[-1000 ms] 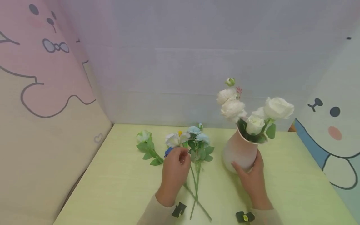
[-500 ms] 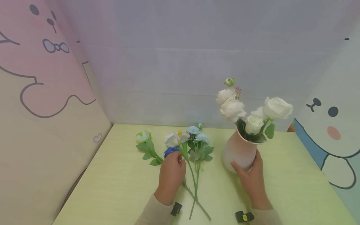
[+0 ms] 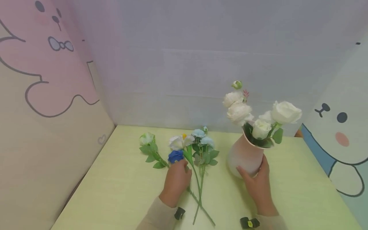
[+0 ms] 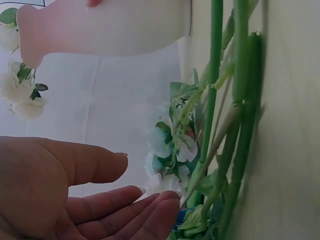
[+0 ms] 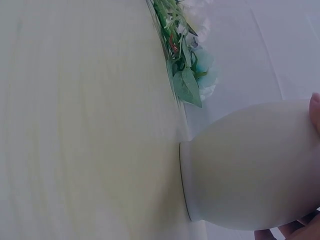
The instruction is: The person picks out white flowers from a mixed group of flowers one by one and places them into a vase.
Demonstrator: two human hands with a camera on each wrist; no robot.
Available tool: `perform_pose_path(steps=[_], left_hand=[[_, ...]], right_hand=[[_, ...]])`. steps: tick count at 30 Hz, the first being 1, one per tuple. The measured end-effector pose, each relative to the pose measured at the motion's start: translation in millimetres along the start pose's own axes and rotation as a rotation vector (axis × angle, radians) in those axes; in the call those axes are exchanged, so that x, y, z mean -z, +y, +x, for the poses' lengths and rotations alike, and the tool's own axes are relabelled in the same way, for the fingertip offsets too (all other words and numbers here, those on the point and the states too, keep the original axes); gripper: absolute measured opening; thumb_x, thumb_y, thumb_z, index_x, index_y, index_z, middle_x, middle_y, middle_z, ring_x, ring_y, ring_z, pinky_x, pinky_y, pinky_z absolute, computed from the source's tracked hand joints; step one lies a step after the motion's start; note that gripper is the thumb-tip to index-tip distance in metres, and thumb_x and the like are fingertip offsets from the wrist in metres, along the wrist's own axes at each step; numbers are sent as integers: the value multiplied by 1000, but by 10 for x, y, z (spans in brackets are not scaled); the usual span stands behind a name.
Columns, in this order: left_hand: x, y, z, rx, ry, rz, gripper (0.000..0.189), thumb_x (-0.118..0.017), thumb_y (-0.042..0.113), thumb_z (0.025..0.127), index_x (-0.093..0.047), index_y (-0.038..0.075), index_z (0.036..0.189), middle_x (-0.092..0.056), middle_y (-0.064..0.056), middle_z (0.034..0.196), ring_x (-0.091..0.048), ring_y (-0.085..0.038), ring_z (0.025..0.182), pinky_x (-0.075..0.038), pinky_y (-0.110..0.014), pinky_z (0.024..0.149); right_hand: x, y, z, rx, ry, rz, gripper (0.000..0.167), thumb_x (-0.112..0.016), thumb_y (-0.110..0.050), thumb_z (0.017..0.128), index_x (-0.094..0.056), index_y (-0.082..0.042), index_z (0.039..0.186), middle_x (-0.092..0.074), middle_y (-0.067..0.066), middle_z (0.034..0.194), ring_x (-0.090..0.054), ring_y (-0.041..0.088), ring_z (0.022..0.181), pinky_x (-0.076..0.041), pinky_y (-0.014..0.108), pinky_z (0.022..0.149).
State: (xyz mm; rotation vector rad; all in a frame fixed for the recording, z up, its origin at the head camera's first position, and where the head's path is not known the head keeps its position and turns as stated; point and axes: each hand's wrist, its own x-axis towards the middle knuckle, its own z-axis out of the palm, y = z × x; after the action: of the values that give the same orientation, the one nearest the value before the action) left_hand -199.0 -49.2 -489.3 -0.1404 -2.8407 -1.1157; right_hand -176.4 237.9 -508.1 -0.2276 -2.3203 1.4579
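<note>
My right hand (image 3: 256,183) grips the pale pink-and-white vase (image 3: 244,155) by its lower body, thumb on the near side. White roses (image 3: 261,128) and white ruffled blooms (image 3: 239,112) stand in its mouth. My left hand (image 3: 176,179) is just below the blue rose (image 3: 175,156), over the lying stems. In the left wrist view, the thumb of the left hand (image 4: 95,195) is apart from its fingers, with nothing between them. The fingertips are right at the green stems (image 4: 240,100) near the blue bloom.
White blooms (image 3: 176,142) and light blue flowers (image 3: 206,141) lie on the pale yellow table (image 3: 115,191), their stems crossing toward me. A pale green-white flower (image 3: 147,139) lies to the left. Cloth panels with cartoon animals stand at both sides, a plain wall (image 3: 172,70) behind.
My left hand has moved slightly down and toward me, uncovering the blue rose. The right hand keeps its hold on the vase. The head view has shifted a little.
</note>
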Motion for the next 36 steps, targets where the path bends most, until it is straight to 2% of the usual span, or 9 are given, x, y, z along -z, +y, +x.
perform_pose_path(steps=[5, 12, 16, 23, 28, 36], left_hand=[[-100, -85, 34, 5, -8, 23, 32, -76, 8, 89, -69, -8, 116, -72, -21, 103, -71, -38, 92, -60, -50, 78], [-200, -169, 48, 5, -17, 60, 18, -78, 7, 87, -67, -2, 98, -67, -11, 81, -66, -30, 74, -57, -47, 67], [-227, -177, 45, 10, -14, 56, 21, -78, 7, 87, -68, -4, 103, -69, -14, 87, -68, -33, 78, -58, -48, 69], [-262, -186, 59, 32, -16, 48, 20, -75, 1, 84, -67, -3, 102, -64, -8, 78, -63, -27, 70, -56, -45, 63], [-273, -171, 59, 58, -9, 37, 33, -74, -1, 80, -68, -7, 113, -70, -16, 89, -68, -34, 78, -59, -50, 70], [-218, -201, 85, 80, -66, -63, 43, -66, -3, 75, -68, -9, 118, -73, -13, 88, -57, -18, 64, -55, -39, 60]], right_hand=[[3, -11, -11, -8, -2, -9, 108, -84, -24, 88, -10, -8, 164, -26, 27, 159, -30, 44, 144, -25, 64, 117], [4, -3, -8, -6, -6, -13, 108, -83, -25, 88, -10, -7, 164, -26, 27, 159, -30, 45, 144, -26, 65, 116], [9, 4, -3, -7, -12, -17, 108, -83, -26, 89, -9, -8, 165, -25, 27, 160, -30, 45, 144, -25, 65, 116], [11, 8, -1, -6, -11, -16, 108, -83, -26, 89, -8, -9, 165, -25, 26, 160, -29, 45, 145, -25, 65, 116], [6, 33, 3, -1, -5, -19, 108, -83, -26, 88, -9, -9, 165, -25, 26, 160, -29, 44, 145, -25, 65, 116], [3, 17, -4, -13, -6, -21, 109, -83, -27, 88, -8, -10, 165, -25, 26, 160, -29, 44, 144, -25, 65, 116]])
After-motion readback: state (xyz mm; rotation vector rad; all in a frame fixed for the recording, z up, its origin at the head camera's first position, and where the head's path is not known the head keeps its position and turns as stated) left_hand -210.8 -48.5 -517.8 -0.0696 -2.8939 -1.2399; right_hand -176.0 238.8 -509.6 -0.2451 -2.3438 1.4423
